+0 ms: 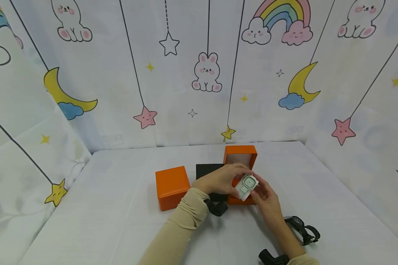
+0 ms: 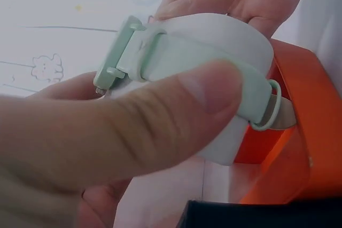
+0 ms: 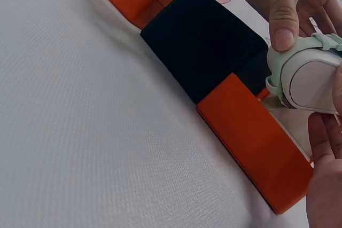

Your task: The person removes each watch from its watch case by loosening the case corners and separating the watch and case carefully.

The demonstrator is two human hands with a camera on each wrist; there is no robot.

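Observation:
A mint-green watch (image 1: 250, 182) is wrapped round a white cushion (image 2: 235, 31), held by both hands just above an open orange watch box (image 1: 240, 149). My left hand (image 1: 220, 179) grips it from the left; in the left wrist view its thumb (image 2: 214, 86) presses on the green strap (image 2: 181, 57). From the right, my right hand (image 1: 266, 200) holds the cushion's other end, with part of its fingers hidden behind the cushion. The dial faces up toward the head camera. The box's lid stands raised at the back, and the hands cover much of its base.
Left of the open box is a black box (image 1: 207, 169), partly behind the left hand. A closed orange box (image 1: 173, 187) sits further left. Near the right forearm lies a black strapped watch (image 1: 303, 230). A patterned cloth wall (image 1: 179, 81) rises behind the white table (image 1: 119, 206).

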